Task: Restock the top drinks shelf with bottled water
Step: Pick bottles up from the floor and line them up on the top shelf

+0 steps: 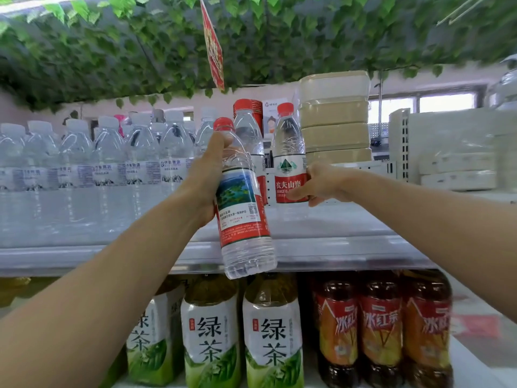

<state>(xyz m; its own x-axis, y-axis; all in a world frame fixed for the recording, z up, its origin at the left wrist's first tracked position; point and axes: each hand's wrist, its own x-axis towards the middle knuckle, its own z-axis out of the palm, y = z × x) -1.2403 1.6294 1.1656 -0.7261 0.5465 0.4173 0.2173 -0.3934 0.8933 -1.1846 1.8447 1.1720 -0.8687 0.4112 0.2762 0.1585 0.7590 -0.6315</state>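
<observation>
My left hand [207, 177] grips the water bottle [240, 203] round its upper half. It is cap up and slightly tilted, with its base hanging before the top shelf's [349, 228] edge. My right hand [321, 186], further in, clasps a second bottle [289, 163] upright on the shelf. A third bottle [247, 127] stands behind. I count three red caps; mine likely goes forward, left of those.

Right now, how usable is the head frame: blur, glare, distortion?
Head view, centre: sharp, and the tilted bottle in the left hand and the upright bottle in the right hand show crisp labels. Head view, edges: the white-capped bottles look washed out and the iced tea bottles smear. Wide-angle distortion slightly bows the shelf edge, and the window is blown out.
</observation>
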